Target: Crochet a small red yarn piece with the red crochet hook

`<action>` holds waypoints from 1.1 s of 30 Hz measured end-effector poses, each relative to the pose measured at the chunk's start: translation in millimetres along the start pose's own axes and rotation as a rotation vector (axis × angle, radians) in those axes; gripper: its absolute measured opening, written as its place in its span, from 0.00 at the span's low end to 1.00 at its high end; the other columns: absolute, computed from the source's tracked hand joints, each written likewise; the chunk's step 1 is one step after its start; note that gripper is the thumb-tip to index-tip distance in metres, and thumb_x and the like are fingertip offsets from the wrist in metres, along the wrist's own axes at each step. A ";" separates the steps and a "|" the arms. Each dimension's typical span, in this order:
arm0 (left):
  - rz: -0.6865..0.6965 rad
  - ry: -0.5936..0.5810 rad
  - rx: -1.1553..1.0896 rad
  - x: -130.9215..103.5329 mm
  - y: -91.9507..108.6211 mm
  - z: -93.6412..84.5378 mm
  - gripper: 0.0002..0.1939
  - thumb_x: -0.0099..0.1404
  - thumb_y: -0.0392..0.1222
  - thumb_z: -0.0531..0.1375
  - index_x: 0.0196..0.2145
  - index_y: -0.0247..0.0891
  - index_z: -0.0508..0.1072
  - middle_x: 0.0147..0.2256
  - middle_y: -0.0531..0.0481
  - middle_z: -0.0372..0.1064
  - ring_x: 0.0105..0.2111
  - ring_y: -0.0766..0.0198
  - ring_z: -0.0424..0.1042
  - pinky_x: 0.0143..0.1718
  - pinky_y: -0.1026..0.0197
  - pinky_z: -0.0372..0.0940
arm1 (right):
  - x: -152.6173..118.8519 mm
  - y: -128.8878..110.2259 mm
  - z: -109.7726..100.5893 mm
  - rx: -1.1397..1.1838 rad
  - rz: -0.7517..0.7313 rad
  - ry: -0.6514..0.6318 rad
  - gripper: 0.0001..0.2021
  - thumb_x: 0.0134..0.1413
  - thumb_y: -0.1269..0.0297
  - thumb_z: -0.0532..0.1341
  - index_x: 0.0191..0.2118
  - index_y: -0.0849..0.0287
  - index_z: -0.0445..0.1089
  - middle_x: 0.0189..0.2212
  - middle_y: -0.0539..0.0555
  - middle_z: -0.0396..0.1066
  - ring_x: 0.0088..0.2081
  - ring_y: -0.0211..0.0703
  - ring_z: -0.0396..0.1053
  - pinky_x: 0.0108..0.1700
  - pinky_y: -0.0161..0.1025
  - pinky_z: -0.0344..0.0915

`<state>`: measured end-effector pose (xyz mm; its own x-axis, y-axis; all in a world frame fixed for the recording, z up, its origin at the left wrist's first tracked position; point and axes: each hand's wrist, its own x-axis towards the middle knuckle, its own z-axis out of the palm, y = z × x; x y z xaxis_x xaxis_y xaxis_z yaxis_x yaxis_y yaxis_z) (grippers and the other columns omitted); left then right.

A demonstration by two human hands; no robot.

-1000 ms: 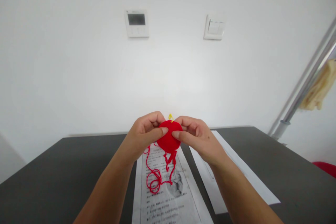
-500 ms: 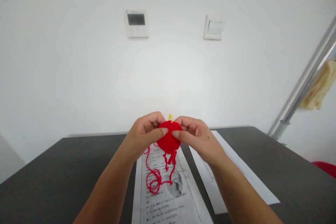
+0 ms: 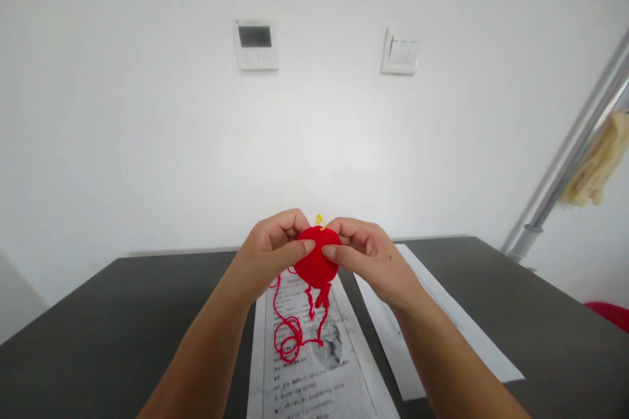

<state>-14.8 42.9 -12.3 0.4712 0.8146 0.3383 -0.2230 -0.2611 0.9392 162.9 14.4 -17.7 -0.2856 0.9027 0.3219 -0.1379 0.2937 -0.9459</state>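
Note:
A rounded red piece (image 3: 316, 268), which looks like yarn work, is held up between my two hands above the table. My left hand (image 3: 275, 245) pinches its left side, thumb on the front and fingers behind. On the right side my right hand (image 3: 362, 250) grips it the same way. A small yellow clip (image 3: 320, 221) sticks up from its top edge. Short red strands hang below it, and loose red yarn (image 3: 289, 339) lies in loops on a printed sheet (image 3: 314, 399). The fingertips behind the piece are hidden.
The dark table (image 3: 122, 321) reaches to a white wall. A second paper sheet (image 3: 472, 340) lies partly under my right forearm. On the wall are a panel with a screen (image 3: 256, 46) and a switch (image 3: 400, 52). A metal pole (image 3: 574, 157) and beige cloth (image 3: 599, 160) are at right.

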 end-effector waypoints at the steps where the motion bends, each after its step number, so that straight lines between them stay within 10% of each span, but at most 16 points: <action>1: 0.000 -0.001 0.002 -0.4 0.6 0.4 0.08 0.56 0.38 0.69 0.27 0.36 0.72 0.21 0.57 0.70 0.20 0.72 0.65 0.24 0.68 0.57 | -0.1 0.0 0.1 -0.002 0.004 0.001 0.06 0.46 0.63 0.66 0.28 0.58 0.71 0.21 0.45 0.70 0.23 0.33 0.64 0.29 0.33 0.60; 33: 0.001 -0.001 0.040 -2.1 4.9 3.5 0.10 0.55 0.40 0.69 0.26 0.37 0.71 0.22 0.56 0.69 0.21 0.70 0.64 0.25 0.66 0.58 | 0.6 0.0 1.2 -0.038 -0.011 0.018 0.07 0.48 0.60 0.66 0.28 0.57 0.70 0.21 0.46 0.69 0.24 0.35 0.63 0.29 0.35 0.60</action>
<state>-14.0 38.1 -8.2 0.4717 0.8141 0.3388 -0.1891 -0.2820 0.9406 161.5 14.6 -17.5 -0.2675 0.9046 0.3318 -0.1050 0.3150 -0.9433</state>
